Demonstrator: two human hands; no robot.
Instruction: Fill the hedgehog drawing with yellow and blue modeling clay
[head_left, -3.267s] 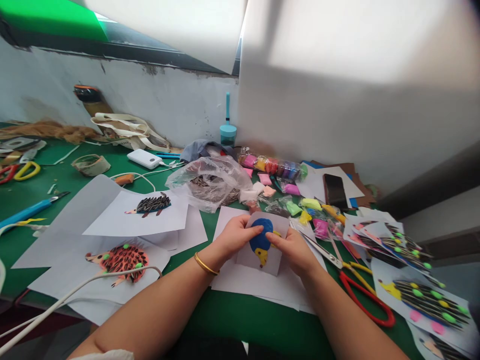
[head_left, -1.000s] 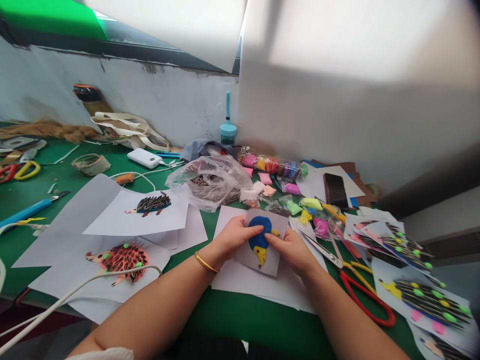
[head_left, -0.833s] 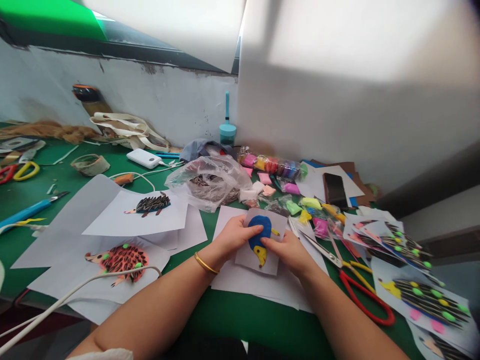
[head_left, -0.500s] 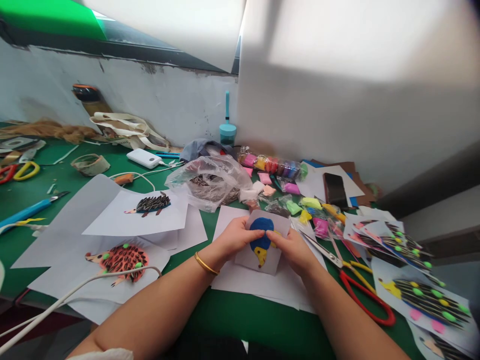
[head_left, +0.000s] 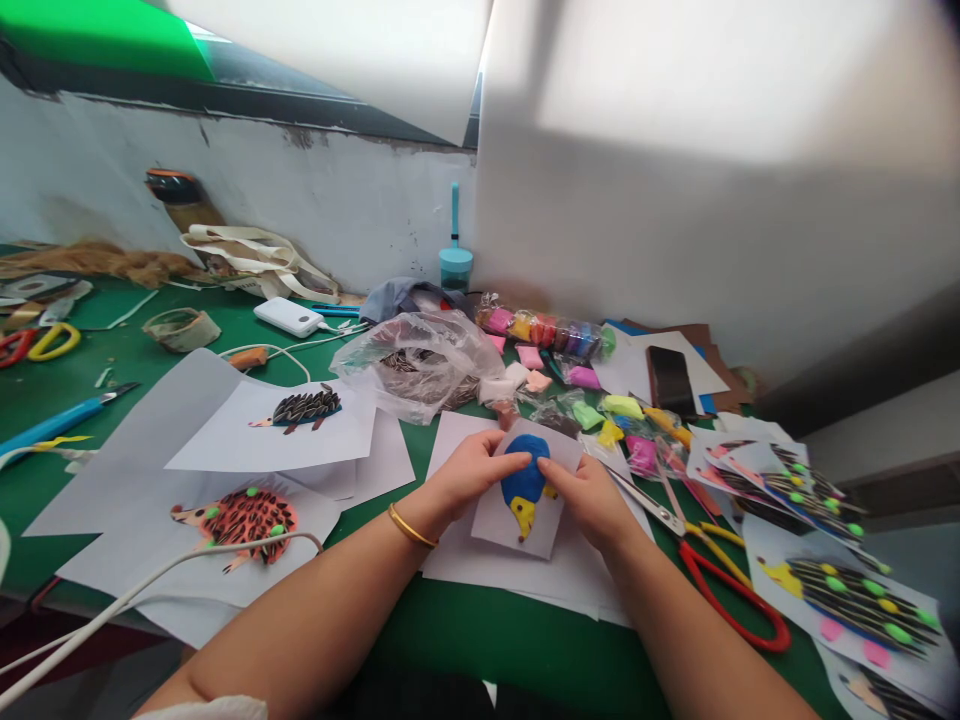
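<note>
A small white card (head_left: 499, 527) carries a hedgehog figure (head_left: 525, 480) with a blue body, a yellow face pointing down and yellow feet. My left hand (head_left: 480, 465) grips the card at its left edge, its thumb resting on the blue part. On the right edge my right hand (head_left: 589, 492) holds the same card, thumb also on the blue part. The two thumb tips are close, with a narrow gap between them. The fingers behind the card are hidden. Below the card lie white sheets (head_left: 465, 558) on the green table (head_left: 487, 640).
Red and yellow scissors (head_left: 731, 585) lie right of my right hand. Behind are a plastic bag of seeds (head_left: 420, 365), colored clay packets (head_left: 585, 412) and a phone (head_left: 670, 380). Finished-looking hedgehog pictures (head_left: 862, 590) lie at right, others (head_left: 240, 525) at left beside a white cable (head_left: 150, 577).
The card has tilted slightly and its lower edge has shifted a little down. My right thumb has moved slightly, widening the gap between the thumbs.
</note>
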